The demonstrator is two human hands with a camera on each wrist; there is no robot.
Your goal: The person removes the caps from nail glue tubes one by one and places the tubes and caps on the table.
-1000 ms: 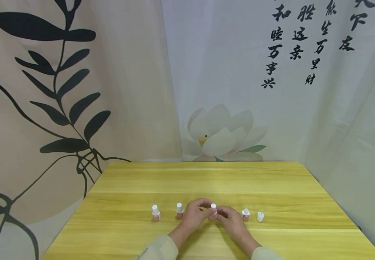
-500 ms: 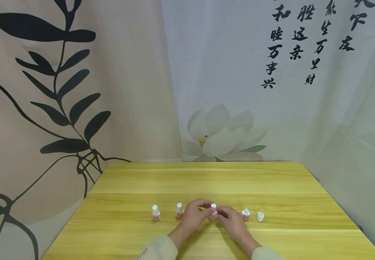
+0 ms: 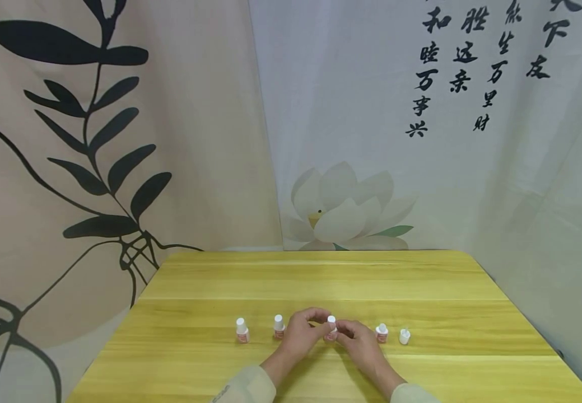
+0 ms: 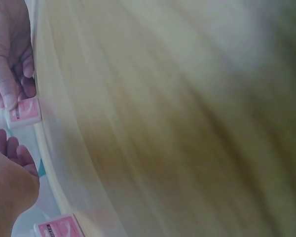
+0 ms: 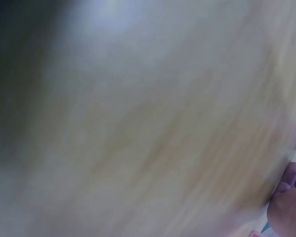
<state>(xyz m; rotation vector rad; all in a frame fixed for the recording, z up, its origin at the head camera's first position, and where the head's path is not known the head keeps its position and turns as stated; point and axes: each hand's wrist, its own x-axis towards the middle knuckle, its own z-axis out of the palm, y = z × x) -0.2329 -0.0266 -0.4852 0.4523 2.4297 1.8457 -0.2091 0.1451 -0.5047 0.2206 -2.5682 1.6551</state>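
A small white bottle (image 3: 331, 319) with a pink label stands between both hands on the table. My left hand (image 3: 297, 332) pinches it from the left near its white cap, thumb in front. From the right, my right hand (image 3: 362, 342) pinches its lower part; in the left wrist view the right thumb lies on the pink label (image 4: 23, 111). To the left stand two similar capped bottles (image 3: 242, 330) (image 3: 278, 326). On the right is a bottle (image 3: 381, 333) with a narrower white top, beside a small white cap-like piece (image 3: 404, 336). Some fingertips are hidden.
The yellow wood-grain table (image 3: 291, 280) extends beyond the hands to a printed cloth backdrop (image 3: 220, 140). The right wrist view is mostly blurred tabletop, with part of a hand (image 5: 288, 210) at its right edge.
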